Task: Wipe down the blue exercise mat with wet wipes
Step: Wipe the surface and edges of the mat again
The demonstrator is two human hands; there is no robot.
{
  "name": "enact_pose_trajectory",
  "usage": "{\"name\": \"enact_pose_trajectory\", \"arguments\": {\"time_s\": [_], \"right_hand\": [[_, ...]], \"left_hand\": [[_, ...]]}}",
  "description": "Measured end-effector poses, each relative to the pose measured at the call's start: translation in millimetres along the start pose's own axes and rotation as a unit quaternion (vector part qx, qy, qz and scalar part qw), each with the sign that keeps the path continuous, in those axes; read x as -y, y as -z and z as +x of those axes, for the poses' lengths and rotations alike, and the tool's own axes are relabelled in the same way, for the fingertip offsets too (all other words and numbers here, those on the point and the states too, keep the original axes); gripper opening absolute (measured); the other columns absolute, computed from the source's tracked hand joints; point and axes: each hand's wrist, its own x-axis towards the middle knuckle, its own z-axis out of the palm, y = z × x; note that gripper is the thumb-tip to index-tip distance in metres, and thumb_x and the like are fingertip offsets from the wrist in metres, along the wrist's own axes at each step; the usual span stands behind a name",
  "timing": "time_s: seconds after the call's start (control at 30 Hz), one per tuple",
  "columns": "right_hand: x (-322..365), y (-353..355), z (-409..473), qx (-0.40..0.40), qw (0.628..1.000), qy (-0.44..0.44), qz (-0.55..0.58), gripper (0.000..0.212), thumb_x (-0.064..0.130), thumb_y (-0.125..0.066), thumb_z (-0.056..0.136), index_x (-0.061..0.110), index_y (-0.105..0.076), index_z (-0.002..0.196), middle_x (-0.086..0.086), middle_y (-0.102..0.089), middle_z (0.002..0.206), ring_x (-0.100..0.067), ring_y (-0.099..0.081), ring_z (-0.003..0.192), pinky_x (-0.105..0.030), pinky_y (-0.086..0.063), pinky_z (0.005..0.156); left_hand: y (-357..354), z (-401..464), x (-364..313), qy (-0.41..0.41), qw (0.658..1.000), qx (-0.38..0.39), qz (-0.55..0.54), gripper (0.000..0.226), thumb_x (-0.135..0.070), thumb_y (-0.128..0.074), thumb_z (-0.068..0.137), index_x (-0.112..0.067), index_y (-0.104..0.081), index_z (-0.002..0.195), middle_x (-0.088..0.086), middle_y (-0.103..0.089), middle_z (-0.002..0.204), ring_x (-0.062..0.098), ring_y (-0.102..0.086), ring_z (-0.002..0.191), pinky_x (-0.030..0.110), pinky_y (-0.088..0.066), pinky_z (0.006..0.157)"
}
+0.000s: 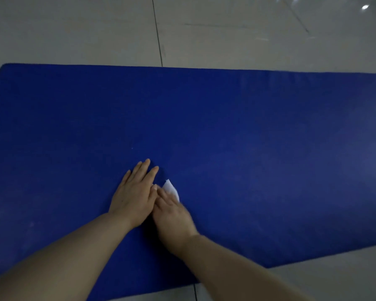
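At six o'clock on the mat [204, 118], the left hand [135, 192] lies flat, fingers straight, steadying it; the right hand [172, 216] presses a wipe [170, 189] under extended fingers.

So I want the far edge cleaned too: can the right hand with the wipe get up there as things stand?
Probably yes. The right hand presses the wet wipe on the mat near its front edge, and bare mat lies between it and the far edge, though it looks a long stretch.
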Motion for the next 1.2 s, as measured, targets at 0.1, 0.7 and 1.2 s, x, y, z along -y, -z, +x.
{"name": "enact_pose_trajectory", "arguments": {"time_s": [0.1,0.7,1.2], "right_hand": [[-61,33,-25,-0.036,0.995,-0.087,0.013,0.059,-0.015,-0.043,0.082,0.001,-0.044,0.138,-0.01,-0.04,0.148,-0.024,-0.027,0.142,-0.033,-0.011,0.118],[24,-5,-34,0.044,0.998,-0.011,0.047,0.056,0.017,-0.021,0.092,0.008,-0.031,0.147,-0.006,-0.027,0.155,-0.016,-0.009,0.146,-0.032,0.002,0.118],[-158,86,-110,-0.012,0.943,-0.334,0.003,0.048,0.02,-0.029,0.103,0.023,-0.024,0.15,0.007,-0.01,0.159,-0.015,-0.012,0.146,-0.038,-0.018,0.115]], "left_hand": [[-4,-6,2,-0.003,1.0,-0.005,-0.004,0.052,-0.03,-0.027,0.101,-0.021,-0.015,0.151,-0.005,0.007,0.159,0.004,0.015,0.141,0.027,0.007,0.116],[-2,-7,3,-0.007,1.0,0.002,0.015,0.051,-0.026,-0.025,0.102,-0.023,-0.014,0.151,-0.005,0.009,0.159,0.007,0.013,0.144,0.024,0.008,0.115],[6,-9,2,-0.006,1.0,0.022,-0.007,0.05,-0.024,-0.028,0.102,-0.023,-0.017,0.151,-0.004,0.007,0.16,0.012,0.008,0.146,0.028,0.003,0.117]]}}
